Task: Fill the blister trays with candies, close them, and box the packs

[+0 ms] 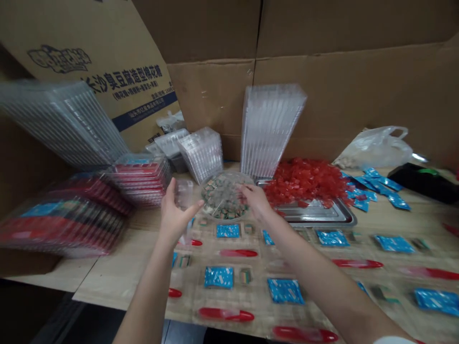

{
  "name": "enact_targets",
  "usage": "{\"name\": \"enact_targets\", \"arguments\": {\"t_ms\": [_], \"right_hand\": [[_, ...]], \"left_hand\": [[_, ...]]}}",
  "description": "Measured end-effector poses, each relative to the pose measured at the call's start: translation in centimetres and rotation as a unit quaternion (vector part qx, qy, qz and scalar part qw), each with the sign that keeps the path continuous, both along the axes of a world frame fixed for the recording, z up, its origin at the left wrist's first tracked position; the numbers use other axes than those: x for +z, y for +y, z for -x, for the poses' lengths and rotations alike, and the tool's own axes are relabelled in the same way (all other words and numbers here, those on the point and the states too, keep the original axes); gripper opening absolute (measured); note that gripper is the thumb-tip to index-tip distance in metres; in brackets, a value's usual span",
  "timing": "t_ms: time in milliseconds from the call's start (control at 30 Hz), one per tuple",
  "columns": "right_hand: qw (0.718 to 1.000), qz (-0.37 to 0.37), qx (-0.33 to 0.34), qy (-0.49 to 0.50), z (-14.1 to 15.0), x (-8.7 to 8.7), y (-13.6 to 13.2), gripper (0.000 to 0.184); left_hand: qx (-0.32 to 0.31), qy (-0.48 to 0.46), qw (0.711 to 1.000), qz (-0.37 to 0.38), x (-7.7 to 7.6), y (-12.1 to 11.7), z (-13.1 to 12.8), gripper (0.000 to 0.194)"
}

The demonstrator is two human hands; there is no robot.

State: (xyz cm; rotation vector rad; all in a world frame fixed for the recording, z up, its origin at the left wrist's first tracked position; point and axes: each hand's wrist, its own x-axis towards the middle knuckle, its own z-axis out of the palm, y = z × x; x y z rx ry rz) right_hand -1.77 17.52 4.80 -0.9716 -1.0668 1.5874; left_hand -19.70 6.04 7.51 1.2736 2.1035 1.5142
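Left hand (176,212): fingers closed on a small clear plastic piece (184,193). Right hand (256,200): fingers open, touching a round clear plastic tray of mixed candy cubes (224,196), on the light wooden table (118,272).

Well above and left of the left hand's fingers (171,191), a brown corrugated cardboard carton flap (122,81) bears bold dark-blue Chinese print reading 长沙臭豆腐造型棉花糖; smaller lines beneath are blurred.
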Motion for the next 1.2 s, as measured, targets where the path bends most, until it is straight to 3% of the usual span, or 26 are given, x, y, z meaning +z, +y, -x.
{"name": "enact_targets", "arguments": {"t_ms": [67,133,233,300,433,667,800,900,967,1067,1133,1200], "right_hand": [[1.0,-0.003,-0.009,-0.014,-0.4,0.1,-0.9,0.011],[0.999,-0.003,0.042,-0.004,-0.4,1.1,-2.8,0.016],[0.99,0.005,0.133,0.051,-0.1,3.0,-5.5,0.024],[0.986,0.022,0.143,0.079,-0.1,3.9,-6.2,0.026],[0.98,0.06,0.163,0.094,-0.6,4.3,-5.9,0.027],[0.982,0.059,0.149,0.101,0.0,4.2,-6.1,0.026],[0.994,0.053,0.067,0.065,-0.3,2.8,-3.4,0.025],[0.999,0.025,-0.023,-0.016,-0.9,1.6,-1.1,0.02],[0.998,0.0,-0.056,-0.04,-1.1,1.5,-1.0,0.018],[0.999,-0.036,0.026,-0.02,-0.7,2.5,-3.0,0.02],[0.994,-0.02,0.106,0.024,-0.1,3.5,-4.7,0.023],[0.988,0.018,0.138,0.066,0.3,4.2,-5.8,0.024]], "left_hand": [[-0.028,0.042,0.998,0.029,-0.3,-0.4,-0.7,0.102],[-0.088,0.024,0.995,0.046,-0.7,-0.4,-2.2,0.102],[-0.193,-0.092,0.975,0.054,-0.8,0.0,-4.6,0.098],[-0.225,-0.156,0.96,0.058,-0.6,0.2,-5.5,0.098],[-0.229,-0.184,0.953,0.072,0.0,0.1,-5.8,0.101],[-0.221,-0.236,0.944,0.066,-0.2,-0.5,-5.2,0.099],[-0.147,-0.271,0.951,0.04,0.0,-0.6,-3.7,0.092],[-0.094,-0.209,0.973,0.021,0.1,-0.6,-2.9,0.097],[-0.106,-0.172,0.979,0.022,0.0,-0.4,-3.0,0.098],[-0.157,-0.16,0.974,0.033,-0.5,0.0,-3.9,0.097],[-0.193,-0.182,0.963,0.046,-0.7,0.2,-4.7,0.096],[-0.213,-0.205,0.954,0.052,-0.7,0.3,-5.4,0.095]]}}
